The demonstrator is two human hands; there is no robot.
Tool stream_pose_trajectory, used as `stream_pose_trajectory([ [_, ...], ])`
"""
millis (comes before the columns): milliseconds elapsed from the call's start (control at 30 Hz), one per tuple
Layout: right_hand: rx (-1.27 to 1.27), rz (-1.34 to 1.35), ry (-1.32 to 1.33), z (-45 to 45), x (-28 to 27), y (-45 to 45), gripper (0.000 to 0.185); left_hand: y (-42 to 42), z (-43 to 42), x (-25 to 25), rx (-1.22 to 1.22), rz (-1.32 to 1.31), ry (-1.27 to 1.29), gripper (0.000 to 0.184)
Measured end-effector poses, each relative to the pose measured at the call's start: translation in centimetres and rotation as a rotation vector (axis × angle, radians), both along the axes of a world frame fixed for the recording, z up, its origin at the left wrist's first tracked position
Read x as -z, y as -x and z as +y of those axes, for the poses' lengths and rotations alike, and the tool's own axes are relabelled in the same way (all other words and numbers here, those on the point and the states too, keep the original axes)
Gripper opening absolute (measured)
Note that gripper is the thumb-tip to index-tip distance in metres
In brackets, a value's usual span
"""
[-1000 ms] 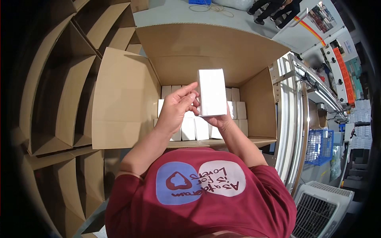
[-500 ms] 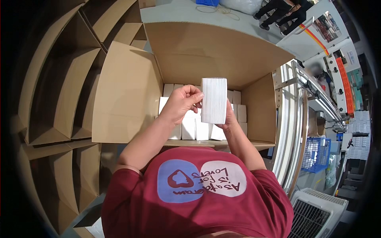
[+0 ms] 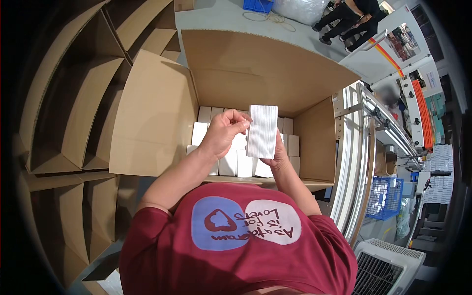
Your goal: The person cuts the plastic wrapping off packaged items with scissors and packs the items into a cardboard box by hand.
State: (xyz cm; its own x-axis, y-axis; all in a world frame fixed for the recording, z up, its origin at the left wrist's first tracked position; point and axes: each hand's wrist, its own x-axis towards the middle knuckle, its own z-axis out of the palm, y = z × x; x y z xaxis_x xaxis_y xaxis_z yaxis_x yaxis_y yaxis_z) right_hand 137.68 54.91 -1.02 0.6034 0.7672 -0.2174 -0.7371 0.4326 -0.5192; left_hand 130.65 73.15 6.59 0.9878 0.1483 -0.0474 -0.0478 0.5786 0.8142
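Note:
A white block with fine lines along its face, like a stack of thin sheets, is held upright over the open cardboard box. My right hand grips it from below and from its right side. At its upper left edge is my left hand, thumb and fingertips pinched together; whatever is between them is too small to make out. Beneath both hands, several white packs stand in rows inside the box.
Empty-looking cardboard compartments rise at the left. A metal rail frame runs along the box's right side, with a blue crate and a white slatted unit beyond. Two people stand at the top right.
The block has tilted so its lined face now shows, and it has come lower. My left fingers have drawn together into a pinch at its edge. The camera view has shifted slightly.

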Motion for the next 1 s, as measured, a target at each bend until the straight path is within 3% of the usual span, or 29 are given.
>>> stream_pose_trajectory([
  [300,0.035,-0.118,0.159,-0.2,-0.9,0.1,0.076,0.5,0.3,-0.7,0.085,-0.010,-0.031,0.006],
  [433,0.000,-0.174,0.221,-1.4,-1.2,-1.0,0.075,0.7,0.8,-0.8,0.093,0.113,-0.018,0.005],
  [500,0.112,-0.358,0.358,-1.5,-3.6,-1.5,0.067,1.2,1.5,-0.3,0.097,0.177,0.028,0.006],
  [600,0.310,-0.898,0.591,-1.0,-10.5,-3.0,0.073,2.6,2.9,0.2,0.024,0.183,0.155,0.008],
  [733,0.857,-1.304,0.601,0.8,-20.6,-9.4,0.057,5.9,3.9,3.9,-0.164,0.366,-0.252,0.009],
  [767,0.961,-1.350,0.479,1.4,-22.4,-12.7,0.056,7.0,3.7,6.1,-0.212,0.368,-0.386,0.010],
  [800,1.035,-1.607,0.681,1.8,-25.2,-15.0,0.068,7.8,3.4,7.5,-0.256,0.373,-0.522,0.010],
  [867,1.257,-2.005,1.260,0.5,-25.2,-24.6,0.089,9.0,2.6,8.0,-0.252,0.315,-0.803,0.010],
  [900,1.266,-1.927,1.401,0.9,-24.8,-25.5,0.095,9.8,2.1,8.3,-0.236,0.289,-0.942,0.010],
  [967,1.129,-1.951,1.405,1.7,-24.1,-23.6,0.097,10.4,1.4,10.8,-0.310,0.218,-1.172,0.012],
  [1000,0.999,-1.977,1.223,2.0,-23.2,-21.3,0.087,10.5,1.2,11.4,-0.226,0.328,-1.167,0.013],
])
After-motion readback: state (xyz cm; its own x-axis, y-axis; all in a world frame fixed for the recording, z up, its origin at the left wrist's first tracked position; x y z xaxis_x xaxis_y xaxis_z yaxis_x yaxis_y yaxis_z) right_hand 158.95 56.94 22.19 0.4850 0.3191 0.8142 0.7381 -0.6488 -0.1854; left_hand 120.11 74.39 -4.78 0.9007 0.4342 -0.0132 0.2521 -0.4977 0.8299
